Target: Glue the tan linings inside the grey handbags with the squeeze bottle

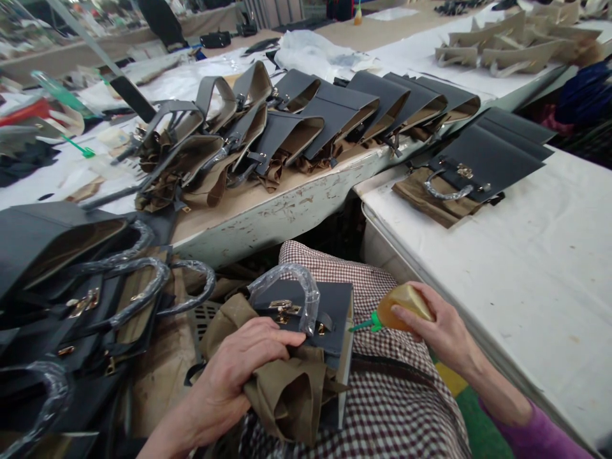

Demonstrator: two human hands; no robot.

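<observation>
On my checkered lap lies a dark handbag (335, 299) with gold hardware and a plastic-wrapped handle (313, 296). My left hand (253, 357) grips it, fingers over the brown lining cloth (291, 395) that spills out at the front. In my right hand (437, 325) is a squeeze bottle (401, 306) of amber liquid, wrapped by thumb and fingers. The bottle is tilted on its side, its green nozzle (366, 323) pointing left at the bag's right edge. Whether the tip touches the edge I cannot tell.
Several unfinished dark bags (342, 111) line the table ahead. More bags with wrapped handles (157, 287) are piled at my left. Another dark bag (488, 156) rests on the white table (564, 255) at my right. Beige pieces (516, 44) sit at the far right.
</observation>
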